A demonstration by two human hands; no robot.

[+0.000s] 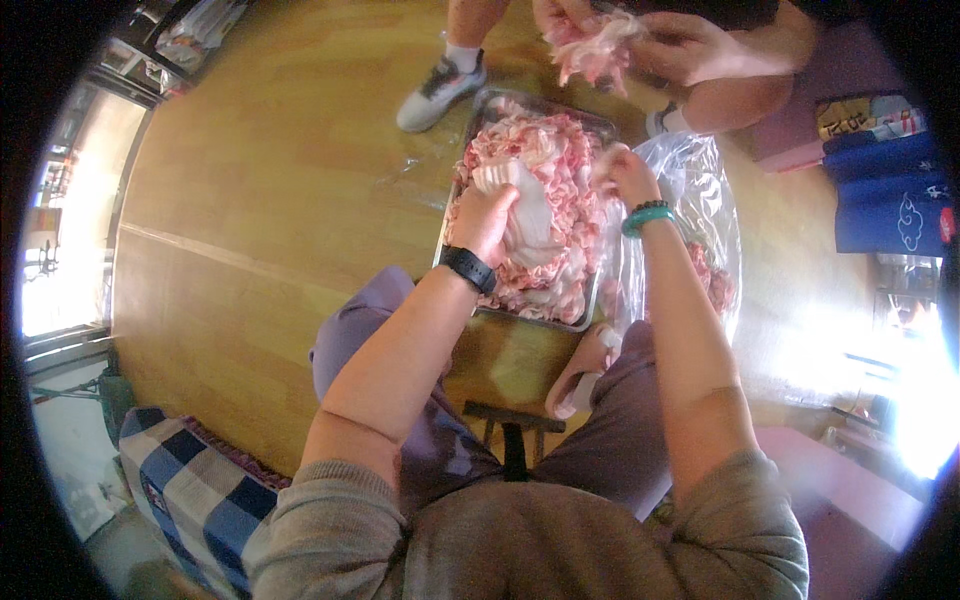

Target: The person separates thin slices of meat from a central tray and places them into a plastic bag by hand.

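Note:
A shallow tray [592,315] heaped with thin, pink-and-white raw meat slices [574,161] sits on the floor before me. Over its left half, my left hand [486,221], with a black band at the wrist, grips a pale stack of layered slices [529,214]. My right hand [624,176], wearing a green bangle and dark beads, is at the tray's upper right edge. Its fingers are bent and blurred; whether they hold a slice I cannot tell. Just beside that hand stands a clear plastic bag [694,195] with reddish meat [709,277] low inside, partly behind my forearm.
Across the tray, another person's hands [679,49] hold a bunch of meat slices [592,45]; their shoe [442,90] rests near the tray's upper left corner. A blue cloth [885,195] hangs at right. A checked cushion or cloth [202,487] lies at lower left.

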